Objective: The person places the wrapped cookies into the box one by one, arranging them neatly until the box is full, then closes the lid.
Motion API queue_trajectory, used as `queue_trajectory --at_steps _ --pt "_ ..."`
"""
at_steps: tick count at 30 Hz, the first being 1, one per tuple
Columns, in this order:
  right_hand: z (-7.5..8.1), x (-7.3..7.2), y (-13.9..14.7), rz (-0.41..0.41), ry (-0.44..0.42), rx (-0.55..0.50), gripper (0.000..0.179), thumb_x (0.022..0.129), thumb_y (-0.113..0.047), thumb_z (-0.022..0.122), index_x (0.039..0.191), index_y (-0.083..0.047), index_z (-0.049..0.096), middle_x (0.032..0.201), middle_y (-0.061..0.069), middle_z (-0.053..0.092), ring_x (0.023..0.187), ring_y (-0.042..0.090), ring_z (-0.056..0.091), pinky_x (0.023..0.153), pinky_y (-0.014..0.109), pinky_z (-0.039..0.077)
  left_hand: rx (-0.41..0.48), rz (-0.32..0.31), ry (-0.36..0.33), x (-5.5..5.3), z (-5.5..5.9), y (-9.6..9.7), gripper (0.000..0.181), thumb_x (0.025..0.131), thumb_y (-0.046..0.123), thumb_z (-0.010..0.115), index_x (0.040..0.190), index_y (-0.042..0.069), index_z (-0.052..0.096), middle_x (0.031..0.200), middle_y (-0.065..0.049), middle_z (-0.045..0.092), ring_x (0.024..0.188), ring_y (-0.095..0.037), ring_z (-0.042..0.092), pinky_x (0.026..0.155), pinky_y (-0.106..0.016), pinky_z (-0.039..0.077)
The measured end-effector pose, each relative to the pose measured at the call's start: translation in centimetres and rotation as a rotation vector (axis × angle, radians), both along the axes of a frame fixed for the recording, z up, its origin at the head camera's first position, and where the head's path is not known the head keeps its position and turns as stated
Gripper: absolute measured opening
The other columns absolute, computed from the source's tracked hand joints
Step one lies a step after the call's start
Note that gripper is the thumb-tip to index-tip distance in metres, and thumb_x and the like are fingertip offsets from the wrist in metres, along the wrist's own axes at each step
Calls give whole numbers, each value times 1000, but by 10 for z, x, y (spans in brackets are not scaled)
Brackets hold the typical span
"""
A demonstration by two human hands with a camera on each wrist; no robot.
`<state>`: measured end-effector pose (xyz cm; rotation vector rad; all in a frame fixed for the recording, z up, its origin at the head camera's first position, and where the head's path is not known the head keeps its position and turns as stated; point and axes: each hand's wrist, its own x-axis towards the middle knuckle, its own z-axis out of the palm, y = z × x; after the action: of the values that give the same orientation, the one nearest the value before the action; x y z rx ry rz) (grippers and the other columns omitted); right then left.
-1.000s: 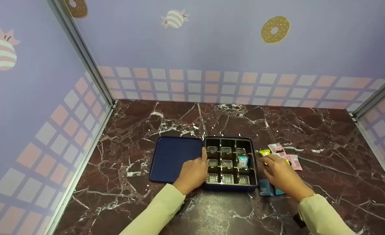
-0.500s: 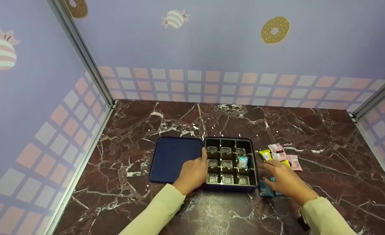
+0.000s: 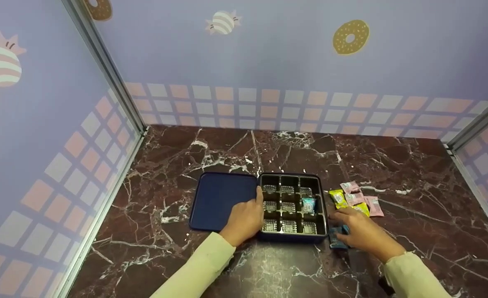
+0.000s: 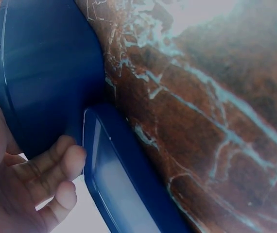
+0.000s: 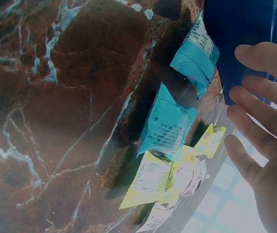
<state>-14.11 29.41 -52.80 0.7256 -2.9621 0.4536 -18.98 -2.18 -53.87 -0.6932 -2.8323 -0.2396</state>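
A dark blue box (image 3: 293, 237) with a black divided tray lies open on the table, its flat lid (image 3: 223, 200) at its left. My left hand (image 3: 246, 219) grips the box's left wall beside the lid, index finger stretched along the rim. One light-blue packet (image 3: 308, 205) sits in the right compartment of the middle row. My right hand (image 3: 361, 231) hovers, fingers spread and holding nothing, over two blue packets, one nearer the box (image 5: 197, 56) and another blue packet (image 5: 167, 126) beside it. Just beyond are two yellow packets, one yellow packet (image 3: 338, 198) near the box, and pink packets (image 3: 374, 206).
The dark red marbled table (image 3: 186, 265) carries everything. Pale purple walls (image 3: 268, 49) with printed sweets and checks stand behind and at both sides. The packets lie close to the box's right side.
My right hand has drawn back from the yellow packets toward the blue ones, leaving the yellow packets in fuller view. My left hand has stayed on the box.
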Motion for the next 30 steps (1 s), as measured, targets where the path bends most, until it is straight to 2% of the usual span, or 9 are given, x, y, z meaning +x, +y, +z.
queue_trajectory --at_steps 9,12,19,26,30 --pt "0 6 2 -41 -69 40 55 67 -21 85 113 2 67 117 22 63 107 41 61 89 54 49 -6 -5 27 0 -1 0 56 90 17 56 139 -9 45 64 -4 64 46 -18 55 46 -35 45" --pt "-2 8 2 -36 -82 37 53 66 -23 86 112 -1 68 117 18 64 107 38 62 89 53 50 3 -8 33 0 -1 0 56 90 16 55 138 -10 45 65 -4 65 47 -19 57 47 -36 46" --pt "-9 10 3 24 -33 22 53 62 -22 87 108 -3 68 112 16 65 104 35 63 91 50 49 -18 -25 127 0 -6 -1 55 89 18 58 136 -9 48 63 -3 63 46 -18 56 44 -35 45" --pt "-11 13 4 10 -52 41 57 61 -21 87 110 -1 68 115 18 63 106 37 61 93 52 48 -2 -15 61 -1 -5 0 56 89 18 57 137 -9 46 68 -4 65 48 -19 57 46 -37 45" --pt "-11 14 4 19 -52 38 57 61 -20 87 110 -1 67 113 17 63 104 36 61 91 51 49 -18 -5 11 -2 -3 0 60 88 17 58 140 -8 43 64 -4 62 45 -18 53 43 -36 42"
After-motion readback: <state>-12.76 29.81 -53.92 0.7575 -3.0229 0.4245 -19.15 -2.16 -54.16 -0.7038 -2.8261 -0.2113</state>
